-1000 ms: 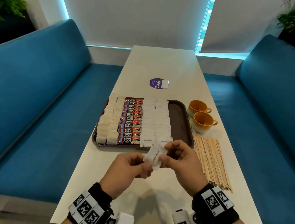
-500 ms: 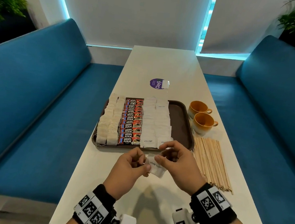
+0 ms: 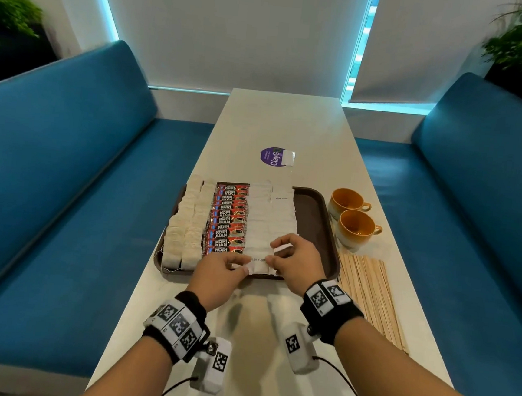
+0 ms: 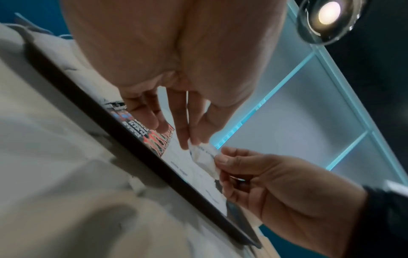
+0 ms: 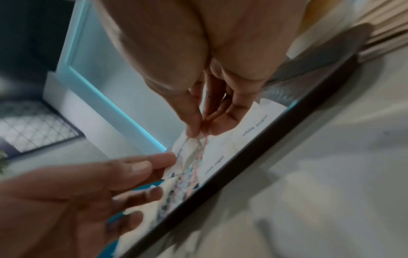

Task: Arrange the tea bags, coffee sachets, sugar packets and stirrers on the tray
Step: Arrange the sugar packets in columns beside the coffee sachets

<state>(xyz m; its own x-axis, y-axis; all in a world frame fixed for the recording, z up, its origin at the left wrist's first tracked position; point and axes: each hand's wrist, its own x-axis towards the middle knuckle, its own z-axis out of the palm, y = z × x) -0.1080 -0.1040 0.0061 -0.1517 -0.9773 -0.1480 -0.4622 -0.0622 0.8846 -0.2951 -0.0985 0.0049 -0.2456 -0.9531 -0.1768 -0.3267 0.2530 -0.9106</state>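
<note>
Two blue upholstered benches (image 3: pixel 61 155) flanking a long white counter (image 3: pixel 285 127). On the counter, a dark brown rectangular plastic tray (image 3: pixel 313 215) filled from its left side: two columns of pale paper tea bags (image 3: pixel 188 223), then a column of red-and-black coffee sachets (image 3: pixel 227 220), then two columns of white paper sugar packets (image 3: pixel 270 217), with the right strip of the tray bare. Just right of the tray, lying on the counter, a fanned pile of pale wooden stirrers (image 3: pixel 368 295); behind those, two orange ceramic cups (image 3: pixel 354 220) side by side. Over the tray's near edge, at the front of the sugar columns, one small white sugar packet (image 4: pixel 204 156) held between both hands: left hand (image 3: pixel 220 271) pinching its left end between thumb and forefinger, right hand (image 3: pixel 295 257) pinching its right end, each grip pressed tight onto the paper.
</note>
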